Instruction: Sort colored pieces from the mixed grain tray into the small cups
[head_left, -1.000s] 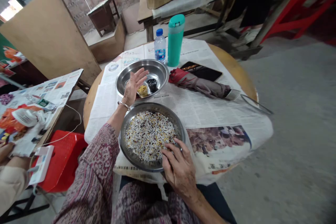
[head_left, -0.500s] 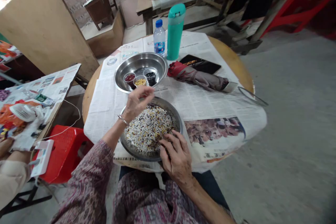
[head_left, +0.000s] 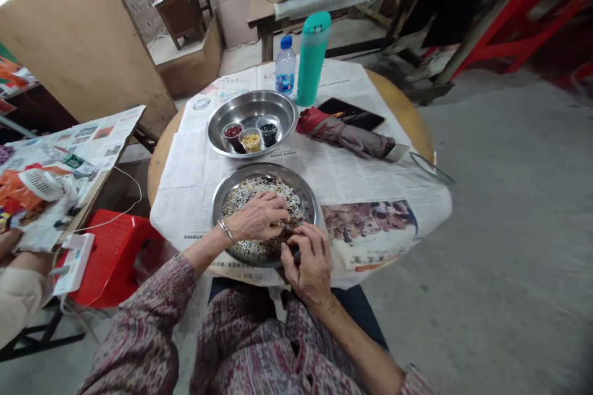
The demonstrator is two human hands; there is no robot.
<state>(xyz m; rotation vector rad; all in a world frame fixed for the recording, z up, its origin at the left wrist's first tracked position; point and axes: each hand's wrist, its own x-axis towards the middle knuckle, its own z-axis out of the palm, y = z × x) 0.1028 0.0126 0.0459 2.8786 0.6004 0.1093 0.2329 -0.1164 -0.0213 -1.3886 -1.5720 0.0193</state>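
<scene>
A steel bowl (head_left: 311,197) in front of me holds a mix of white, black, yellow and dark red grains and beans (head_left: 241,197). My left hand (head_left: 260,217), with a bracelet at the wrist, reaches over the mix, its fingers bent together at the right side. At the bowl's near right edge is my right hand (head_left: 309,262), thumb and forefinger tips close together. Whatever either pinch holds is too small or hidden. Behind stands a wider steel basin (head_left: 217,114) with three clear cups: dark red beans (head_left: 233,131), yellow kernels (head_left: 251,141) and black beans (head_left: 267,129).
Newspaper (head_left: 180,166) covers the round table. Beyond the basin stand a water bottle (head_left: 285,68) and a teal flask (head_left: 314,58). A folded umbrella (head_left: 345,136) and a dark tablet (head_left: 354,114) lie right. Another person's sleeve (head_left: 21,296) and a red stool (head_left: 111,259) are left.
My left hand has come down from near the basin's front edge into the grain mix, beside my right hand. The right hand's fingers have drawn in. The view has shifted slightly.
</scene>
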